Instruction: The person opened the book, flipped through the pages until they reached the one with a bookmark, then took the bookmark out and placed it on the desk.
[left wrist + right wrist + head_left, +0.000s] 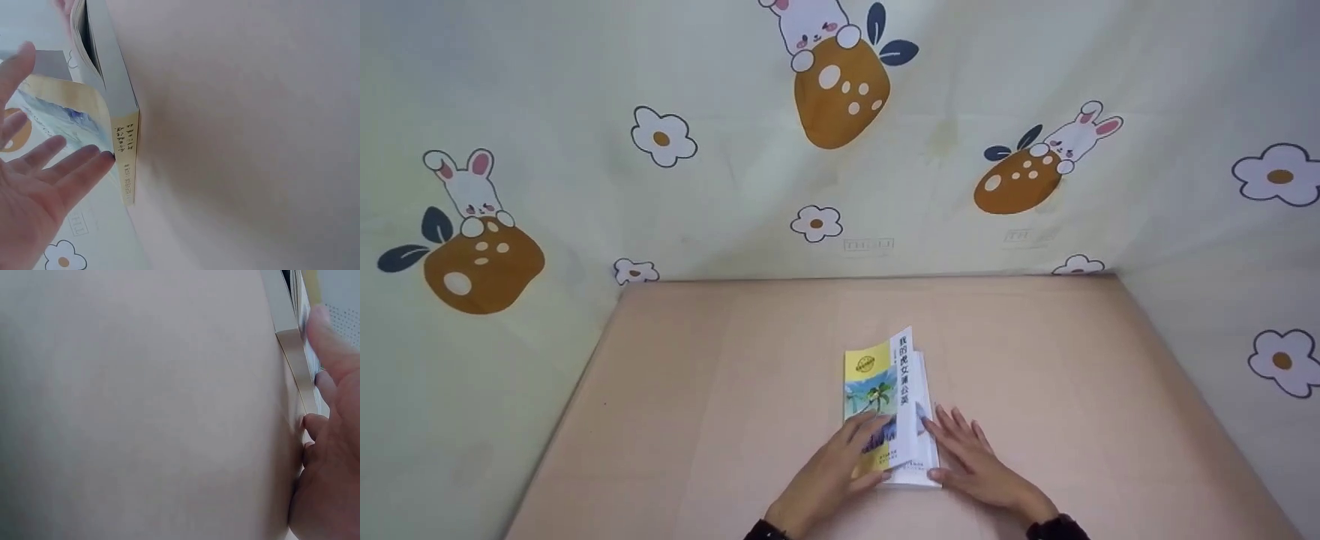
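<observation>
The book (895, 394) lies on the table (720, 390) between my hands, its front cover (864, 393) partly raised. I judge the step to be opening or closing that cover; the next move calls for light, even fingers along its loose edge. My left hand (834, 463) lies over the cover, fingers loosely spread; my right hand (979, 466), also spread, grips nothing beside the pages (925, 451). The cover hides most of them, and the spine (126, 160) lettering is too blurred to read.
</observation>
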`<state>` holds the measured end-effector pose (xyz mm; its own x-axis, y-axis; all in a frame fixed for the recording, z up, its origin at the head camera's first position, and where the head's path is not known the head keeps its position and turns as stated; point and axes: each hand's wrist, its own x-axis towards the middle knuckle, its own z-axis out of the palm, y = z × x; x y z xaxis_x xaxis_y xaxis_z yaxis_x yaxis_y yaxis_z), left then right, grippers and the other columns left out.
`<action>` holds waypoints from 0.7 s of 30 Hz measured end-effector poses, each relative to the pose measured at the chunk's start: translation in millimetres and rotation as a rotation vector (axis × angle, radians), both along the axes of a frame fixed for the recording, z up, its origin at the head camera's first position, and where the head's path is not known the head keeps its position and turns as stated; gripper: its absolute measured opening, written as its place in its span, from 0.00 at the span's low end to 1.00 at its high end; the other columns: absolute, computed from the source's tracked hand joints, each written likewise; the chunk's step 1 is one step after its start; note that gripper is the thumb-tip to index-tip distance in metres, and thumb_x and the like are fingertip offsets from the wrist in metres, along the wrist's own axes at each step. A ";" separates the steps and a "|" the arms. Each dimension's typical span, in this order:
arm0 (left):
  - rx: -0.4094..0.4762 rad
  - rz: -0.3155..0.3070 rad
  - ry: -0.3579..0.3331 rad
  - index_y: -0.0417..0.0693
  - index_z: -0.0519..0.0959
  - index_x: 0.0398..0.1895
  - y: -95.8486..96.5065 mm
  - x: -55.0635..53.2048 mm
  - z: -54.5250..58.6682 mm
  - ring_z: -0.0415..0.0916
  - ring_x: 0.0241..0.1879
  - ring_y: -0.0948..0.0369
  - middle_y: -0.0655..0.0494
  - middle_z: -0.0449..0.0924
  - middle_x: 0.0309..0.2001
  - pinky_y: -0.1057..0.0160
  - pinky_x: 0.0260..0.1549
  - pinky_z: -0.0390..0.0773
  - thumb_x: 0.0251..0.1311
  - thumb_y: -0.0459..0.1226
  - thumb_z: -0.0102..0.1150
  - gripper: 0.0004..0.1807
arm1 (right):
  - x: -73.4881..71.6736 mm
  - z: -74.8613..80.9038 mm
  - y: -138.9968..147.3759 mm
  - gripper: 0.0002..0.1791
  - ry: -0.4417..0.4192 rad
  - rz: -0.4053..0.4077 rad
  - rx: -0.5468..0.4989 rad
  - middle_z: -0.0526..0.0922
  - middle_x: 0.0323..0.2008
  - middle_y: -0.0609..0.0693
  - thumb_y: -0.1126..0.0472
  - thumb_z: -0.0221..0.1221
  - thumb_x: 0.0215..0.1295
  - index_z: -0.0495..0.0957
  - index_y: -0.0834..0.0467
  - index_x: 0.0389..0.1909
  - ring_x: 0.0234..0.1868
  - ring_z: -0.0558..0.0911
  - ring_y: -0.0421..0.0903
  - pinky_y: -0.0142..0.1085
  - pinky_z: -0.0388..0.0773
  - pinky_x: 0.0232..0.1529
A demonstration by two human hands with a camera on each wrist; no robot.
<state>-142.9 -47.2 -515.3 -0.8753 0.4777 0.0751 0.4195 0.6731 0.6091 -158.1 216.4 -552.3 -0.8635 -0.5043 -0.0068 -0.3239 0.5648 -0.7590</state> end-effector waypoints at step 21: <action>-0.075 0.148 0.654 0.57 0.76 0.40 -26.9 5.6 13.3 0.58 0.67 0.50 0.59 0.66 0.65 0.49 0.64 0.58 0.39 0.35 0.62 0.20 | -4.4 -1.7 2.4 0.38 -0.039 0.025 -0.015 0.43 0.72 0.65 0.52 0.58 0.62 0.53 0.54 0.71 0.71 0.34 0.67 0.63 0.23 0.64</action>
